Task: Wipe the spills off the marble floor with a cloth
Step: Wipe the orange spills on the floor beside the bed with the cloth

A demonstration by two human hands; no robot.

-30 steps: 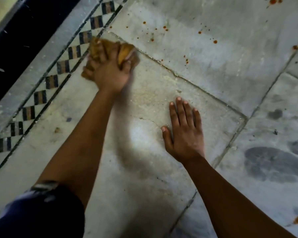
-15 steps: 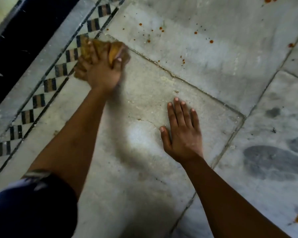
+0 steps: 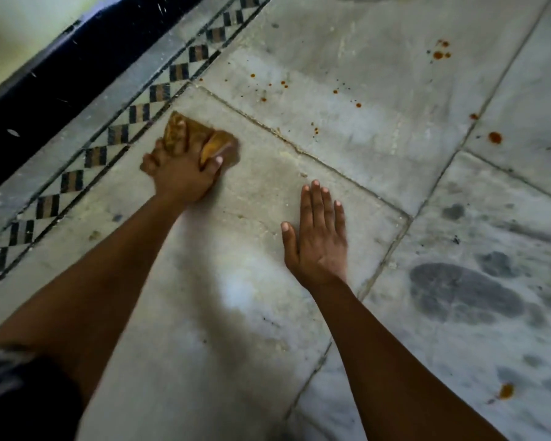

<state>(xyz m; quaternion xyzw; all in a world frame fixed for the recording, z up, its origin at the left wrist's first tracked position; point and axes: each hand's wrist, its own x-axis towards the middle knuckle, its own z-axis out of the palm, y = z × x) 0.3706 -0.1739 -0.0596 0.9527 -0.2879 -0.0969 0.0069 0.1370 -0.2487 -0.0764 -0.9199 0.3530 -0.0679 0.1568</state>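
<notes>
My left hand (image 3: 180,176) presses a bunched orange-brown cloth (image 3: 201,136) against the marble floor (image 3: 379,138), near the far left corner of a slab. My right hand (image 3: 318,240) lies flat on the same slab, palm down, fingers together, holding nothing. Small orange-red spill drops (image 3: 283,84) dot the slab beyond the cloth. More drops (image 3: 439,54) sit farther right, one larger spot (image 3: 494,137) lies on the right slab, and another spot (image 3: 506,390) lies near the lower right.
A checkered tile border (image 3: 118,135) runs diagonally along the left, with a black skirting (image 3: 61,78) and a pale wall behind it. Dark grey patches (image 3: 458,291) mark the slab at right. Grout joints (image 3: 385,262) separate the slabs.
My left hand with the cloth has drawn back from the border toward me and slightly right. The view has shifted, showing more floor beyond. My right hand stays planted.
</notes>
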